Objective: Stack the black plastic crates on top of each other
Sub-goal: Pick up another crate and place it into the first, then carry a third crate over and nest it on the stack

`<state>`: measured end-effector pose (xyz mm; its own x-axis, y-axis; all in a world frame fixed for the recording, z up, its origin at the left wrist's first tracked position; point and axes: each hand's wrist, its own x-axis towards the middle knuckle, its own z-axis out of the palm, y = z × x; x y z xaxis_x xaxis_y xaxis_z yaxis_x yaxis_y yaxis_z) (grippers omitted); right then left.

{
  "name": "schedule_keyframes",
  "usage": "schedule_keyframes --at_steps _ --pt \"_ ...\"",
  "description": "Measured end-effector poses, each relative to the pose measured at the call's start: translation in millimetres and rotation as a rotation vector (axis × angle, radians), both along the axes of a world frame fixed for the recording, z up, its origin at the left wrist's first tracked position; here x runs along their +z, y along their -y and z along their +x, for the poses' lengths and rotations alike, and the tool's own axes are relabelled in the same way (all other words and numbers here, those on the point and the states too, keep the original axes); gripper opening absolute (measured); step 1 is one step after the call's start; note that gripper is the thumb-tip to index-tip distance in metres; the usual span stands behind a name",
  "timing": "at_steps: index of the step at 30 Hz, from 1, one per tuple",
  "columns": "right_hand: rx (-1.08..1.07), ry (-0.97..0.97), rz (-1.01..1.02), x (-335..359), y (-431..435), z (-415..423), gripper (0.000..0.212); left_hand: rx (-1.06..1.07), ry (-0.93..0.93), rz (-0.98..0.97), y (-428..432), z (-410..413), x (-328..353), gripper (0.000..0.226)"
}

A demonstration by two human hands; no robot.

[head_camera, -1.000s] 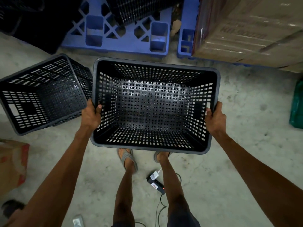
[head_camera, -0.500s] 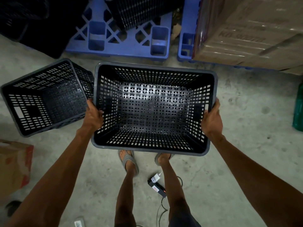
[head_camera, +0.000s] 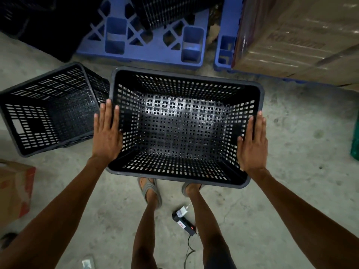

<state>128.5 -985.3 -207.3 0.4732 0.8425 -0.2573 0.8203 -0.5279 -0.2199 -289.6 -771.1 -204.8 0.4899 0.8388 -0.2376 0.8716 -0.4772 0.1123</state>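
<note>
A black perforated crate [head_camera: 252,90] sits open side up in front of me, with my toes showing under its near edge. What it rests on is hidden. My left hand [head_camera: 106,133] lies flat along its left rim with the fingers straight. My right hand [head_camera: 252,144] lies flat along its right rim, the thumb just inside the wall. Neither hand curls around the rim. A second black crate [head_camera: 17,113] stands tilted on the floor to the left, close beside the first crate's far left corner.
Blue plastic pallets [head_camera: 147,45] lie at the back with more black crates [head_camera: 167,12] on them. Wrapped cardboard boxes [head_camera: 301,39] fill the back right. A cardboard box [head_camera: 13,191] stands at the left. A power strip with a plug [head_camera: 184,222] lies by my feet on the concrete floor.
Both hands have let go of the crate's rim and now lie flat with the fingers stretched out. The crate has stayed roughly in place.
</note>
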Motion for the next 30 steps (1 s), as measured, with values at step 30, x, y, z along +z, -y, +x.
schedule_keyframes --at_steps 30 --pt "-0.005 -0.422 -0.213 -79 -354 -503 0.071 0.961 0.253 -0.339 -158 -463 -80 0.055"
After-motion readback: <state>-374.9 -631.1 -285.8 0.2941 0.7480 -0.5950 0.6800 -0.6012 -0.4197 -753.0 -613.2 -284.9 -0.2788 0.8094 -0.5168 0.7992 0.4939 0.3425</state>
